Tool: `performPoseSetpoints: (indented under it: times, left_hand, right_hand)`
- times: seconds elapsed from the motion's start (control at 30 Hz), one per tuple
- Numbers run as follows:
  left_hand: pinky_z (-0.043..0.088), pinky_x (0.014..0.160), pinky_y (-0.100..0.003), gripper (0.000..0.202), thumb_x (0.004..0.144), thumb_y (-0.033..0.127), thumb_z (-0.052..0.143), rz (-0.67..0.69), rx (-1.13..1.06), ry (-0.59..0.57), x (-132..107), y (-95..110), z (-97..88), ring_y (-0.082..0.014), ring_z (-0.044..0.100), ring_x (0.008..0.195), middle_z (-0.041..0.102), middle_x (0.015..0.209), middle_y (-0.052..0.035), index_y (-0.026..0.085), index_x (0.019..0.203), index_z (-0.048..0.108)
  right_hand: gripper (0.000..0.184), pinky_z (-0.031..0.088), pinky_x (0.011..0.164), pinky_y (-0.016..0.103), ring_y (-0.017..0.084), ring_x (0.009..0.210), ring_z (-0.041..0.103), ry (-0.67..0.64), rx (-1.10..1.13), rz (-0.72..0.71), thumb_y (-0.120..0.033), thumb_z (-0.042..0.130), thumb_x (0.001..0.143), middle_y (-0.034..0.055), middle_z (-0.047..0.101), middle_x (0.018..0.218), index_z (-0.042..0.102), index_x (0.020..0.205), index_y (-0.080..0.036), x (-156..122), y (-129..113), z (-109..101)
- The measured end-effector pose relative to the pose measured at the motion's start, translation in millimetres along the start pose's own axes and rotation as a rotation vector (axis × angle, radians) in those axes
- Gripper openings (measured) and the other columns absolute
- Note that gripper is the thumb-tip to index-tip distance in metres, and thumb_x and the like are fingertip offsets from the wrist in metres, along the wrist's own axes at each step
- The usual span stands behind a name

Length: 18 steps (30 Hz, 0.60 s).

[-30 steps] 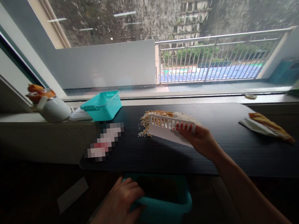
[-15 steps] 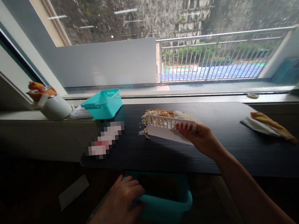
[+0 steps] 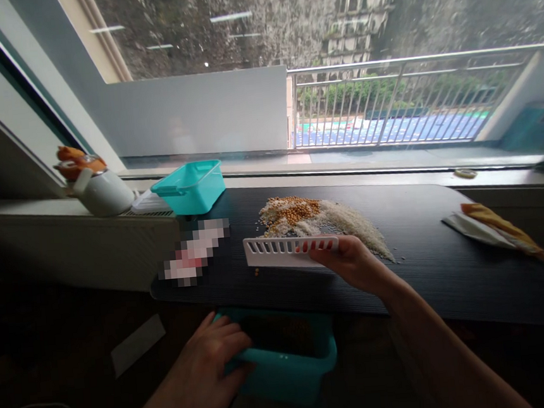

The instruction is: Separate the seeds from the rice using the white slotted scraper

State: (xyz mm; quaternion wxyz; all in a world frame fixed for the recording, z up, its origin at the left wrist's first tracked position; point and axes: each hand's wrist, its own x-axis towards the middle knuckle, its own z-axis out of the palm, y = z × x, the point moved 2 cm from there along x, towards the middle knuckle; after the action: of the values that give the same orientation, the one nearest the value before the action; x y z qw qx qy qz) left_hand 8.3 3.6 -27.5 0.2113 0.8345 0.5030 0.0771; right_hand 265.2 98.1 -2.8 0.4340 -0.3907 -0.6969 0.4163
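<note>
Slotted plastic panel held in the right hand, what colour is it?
The slotted plastic panel is plain white, clearest in the head view.

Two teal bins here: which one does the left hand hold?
The lower teal bin, below the near edge of the desk: the left hand grips its rim. The other teal bin stands untouched on the desk, far left.

Beyond the right hand (image 3: 353, 263) a wide window (image 3: 225, 106) lets grey daylight onto the dark desk (image 3: 449, 265). Outside, a metal railing (image 3: 401, 100) stands before a rocky wall (image 3: 449, 4); the floor (image 3: 63, 324) beside the left hand (image 3: 205, 368) lies shadowed.
</note>
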Motion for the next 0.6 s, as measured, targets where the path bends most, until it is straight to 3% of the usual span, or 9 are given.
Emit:
performPoseSetpoints:
  times: [0.13,0.3,0.37,0.53,0.6]
  left_hand:
    - [0.040,0.090,-0.034,0.013,0.077,0.013,0.057,0.016,-0.021,0.014,-1.1,-1.5,-2.0,-0.0204,0.057,0.091,0.067,0.084,0.0003,0.023,0.071,0.063]
    - [0.038,0.098,-0.036,0.013,0.078,0.014,0.057,0.003,-0.032,0.060,-2.2,-2.7,-1.1,-0.0206,0.057,0.091,0.068,0.086,0.0001,0.025,0.079,0.065]
    - [0.036,0.099,-0.037,0.012,0.079,0.015,0.058,-0.011,-0.022,0.044,-0.9,-1.2,-0.2,-0.0198,0.058,0.089,0.068,0.086,0.0004,0.024,0.080,0.065]
    - [0.036,0.093,-0.037,0.013,0.076,0.010,0.058,-0.018,0.023,-0.026,5.7,8.2,0.5,-0.0197,0.059,0.090,0.067,0.083,0.0009,0.021,0.074,0.063]
    - [0.036,0.093,-0.038,0.011,0.075,0.010,0.060,-0.036,0.037,-0.043,7.0,10.9,0.6,-0.0202,0.059,0.090,0.067,0.083,0.0007,0.021,0.076,0.063]
  right_hand:
    - [0.032,0.057,0.074,0.032,0.022,0.081,0.070,-0.114,-0.025,0.015,-0.044,0.062,0.085,0.0037,0.076,0.089,0.076,0.097,-0.019,-6.8,-2.3,-4.4]
    - [0.028,0.056,0.065,0.025,0.019,0.074,0.069,-0.227,0.008,0.035,-0.042,0.065,0.083,0.0045,0.076,0.084,0.076,0.094,-0.018,-22.6,-9.1,-22.7]
    - [0.029,0.057,0.067,0.028,0.020,0.075,0.070,-0.149,0.049,0.048,-0.044,0.068,0.080,0.0052,0.076,0.085,0.077,0.091,-0.019,-23.1,-9.1,-29.2]
    - [0.035,0.057,0.069,0.036,0.023,0.076,0.070,0.326,0.077,0.043,-0.052,0.072,0.074,0.0059,0.075,0.082,0.077,0.088,-0.020,-3.5,1.6,-35.3]
    - [0.035,0.057,0.069,0.036,0.023,0.076,0.069,0.388,0.067,0.038,-0.051,0.072,0.074,0.0056,0.075,0.082,0.076,0.089,-0.020,7.1,7.0,-33.0]
